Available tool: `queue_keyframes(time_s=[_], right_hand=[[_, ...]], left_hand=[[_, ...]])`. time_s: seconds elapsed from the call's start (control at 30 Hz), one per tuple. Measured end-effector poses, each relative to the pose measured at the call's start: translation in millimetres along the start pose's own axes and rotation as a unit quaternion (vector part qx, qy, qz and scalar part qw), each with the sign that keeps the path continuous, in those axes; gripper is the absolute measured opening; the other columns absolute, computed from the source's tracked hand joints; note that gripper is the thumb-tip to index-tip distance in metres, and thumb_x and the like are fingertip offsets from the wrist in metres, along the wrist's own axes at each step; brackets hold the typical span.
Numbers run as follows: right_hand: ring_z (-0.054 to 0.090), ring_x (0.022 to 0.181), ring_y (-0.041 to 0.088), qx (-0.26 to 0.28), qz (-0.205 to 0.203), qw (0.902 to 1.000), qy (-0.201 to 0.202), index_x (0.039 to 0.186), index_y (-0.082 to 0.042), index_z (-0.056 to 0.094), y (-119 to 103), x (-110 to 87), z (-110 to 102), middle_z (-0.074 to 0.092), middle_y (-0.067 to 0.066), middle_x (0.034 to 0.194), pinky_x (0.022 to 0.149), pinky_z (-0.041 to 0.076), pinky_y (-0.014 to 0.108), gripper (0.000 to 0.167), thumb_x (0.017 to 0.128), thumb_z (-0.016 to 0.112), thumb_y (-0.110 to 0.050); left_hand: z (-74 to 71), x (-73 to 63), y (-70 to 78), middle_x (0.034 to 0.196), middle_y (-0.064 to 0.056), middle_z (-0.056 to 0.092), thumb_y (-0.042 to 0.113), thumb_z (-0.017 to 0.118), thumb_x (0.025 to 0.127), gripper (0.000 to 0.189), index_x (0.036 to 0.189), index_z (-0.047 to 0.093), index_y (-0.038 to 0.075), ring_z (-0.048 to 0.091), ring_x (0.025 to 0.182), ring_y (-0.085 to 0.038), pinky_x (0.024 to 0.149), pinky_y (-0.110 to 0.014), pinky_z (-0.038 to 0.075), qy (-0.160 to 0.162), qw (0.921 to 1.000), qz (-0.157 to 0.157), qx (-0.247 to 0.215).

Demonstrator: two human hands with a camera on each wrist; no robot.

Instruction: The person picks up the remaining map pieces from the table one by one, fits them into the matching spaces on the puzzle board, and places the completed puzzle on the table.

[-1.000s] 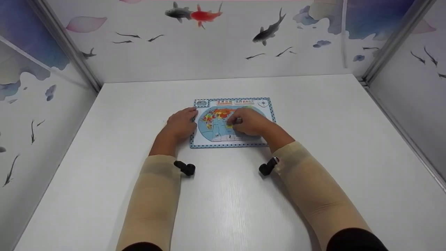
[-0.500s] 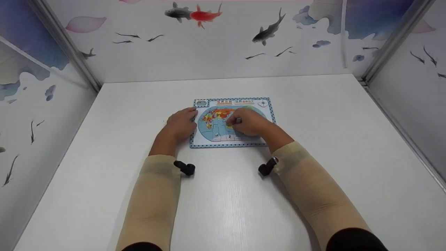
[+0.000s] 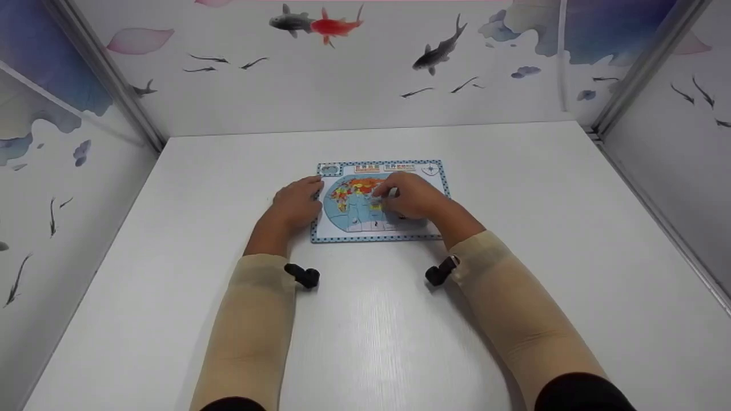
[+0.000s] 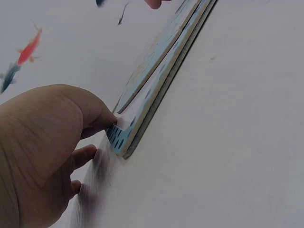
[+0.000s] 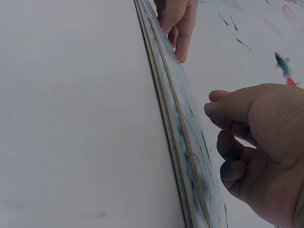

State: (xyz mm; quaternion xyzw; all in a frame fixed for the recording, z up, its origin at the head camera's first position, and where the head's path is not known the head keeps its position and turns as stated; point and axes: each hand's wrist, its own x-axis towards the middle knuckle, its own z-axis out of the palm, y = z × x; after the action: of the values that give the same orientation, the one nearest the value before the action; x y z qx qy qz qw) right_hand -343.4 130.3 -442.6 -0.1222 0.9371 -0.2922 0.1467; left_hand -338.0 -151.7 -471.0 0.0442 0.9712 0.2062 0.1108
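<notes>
A world map puzzle board (image 3: 337, 235) with a blue dotted border lies flat on the table, its oval map made of fitted pieces. My left hand (image 3: 298, 202) rests at the board's left edge. In the left wrist view the left thumb (image 4: 102, 115) presses on the dotted border near a corner. Over the right half of the map is my right hand (image 3: 414, 197), which hides much of that half. The right wrist view shows its fingers (image 5: 228, 145) bent loosely beside the map surface, thumb and forefinger tips close together with no piece visible between them.
A white table (image 3: 354, 319) spreads around the board. White panels printed with fish (image 3: 437, 54) stand behind it and at both sides. Black wrist cameras (image 3: 308, 278) stick out from the beige sleeves (image 3: 260, 325).
The right hand has lifted slightly, and the gap between its thumb and forefinger looks wider. The left hand and the board stay where they were.
</notes>
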Motion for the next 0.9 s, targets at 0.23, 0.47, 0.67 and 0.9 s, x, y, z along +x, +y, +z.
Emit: queue_keyframes(time_s=[0.23,0.47,0.67,0.9], right_hand=[[0.059,0.11,0.024,0.015,-0.025,0.9987,0.041,0.131,-0.024,0.077,3.9,-8.0,-28.1,0.068,-0.004,0.125,0.093,0.06,0.04,0.029,0.105,0.067,-0.023],[0.056,0.108,0.025,0.029,-0.024,0.996,0.082,0.132,-0.027,0.077,13.9,-23.3,-52.4,0.068,-0.001,0.127,0.087,0.055,0.036,0.028,0.106,0.066,-0.024],[0.057,0.111,0.026,0.04,-0.004,0.9944,0.098,0.132,-0.026,0.076,30.5,-33.0,-65.8,0.067,0.002,0.13,0.092,0.057,0.037,0.027,0.107,0.065,-0.022],[0.056,0.111,0.027,0.042,0.017,0.9933,0.107,0.134,-0.023,0.075,54.1,-42.9,-80.8,0.066,0.005,0.13,0.089,0.054,0.037,0.029,0.107,0.064,-0.022]], left_hand=[[1.2,2.3,-1.6,0.18,0.006,0.026,0.031,0.048,0.108,0.063,0.169,0.035,0.025,0.014,0.17,-0.026,0.139,-0.057,0.012,-0.001,1.0,-0.001,-0.001],[0.3,2.5,0.0,0.18,0.006,0.025,0.03,0.048,0.108,0.063,0.169,0.035,0.025,0.014,0.17,-0.026,0.139,-0.057,0.011,-0.003,1.0,-0.005,-0.001],[-1.2,-0.2,1.8,0.18,0.005,0.025,0.028,0.047,0.109,0.062,0.17,0.034,0.023,0.015,0.17,-0.027,0.139,-0.058,0.011,-0.005,1.0,-0.003,0.007],[0.0,-0.3,1.1,0.18,0.005,0.024,0.028,0.047,0.109,0.063,0.17,0.033,0.025,0.014,0.17,-0.027,0.139,-0.058,0.011,-0.005,1.0,-0.006,0.004]])
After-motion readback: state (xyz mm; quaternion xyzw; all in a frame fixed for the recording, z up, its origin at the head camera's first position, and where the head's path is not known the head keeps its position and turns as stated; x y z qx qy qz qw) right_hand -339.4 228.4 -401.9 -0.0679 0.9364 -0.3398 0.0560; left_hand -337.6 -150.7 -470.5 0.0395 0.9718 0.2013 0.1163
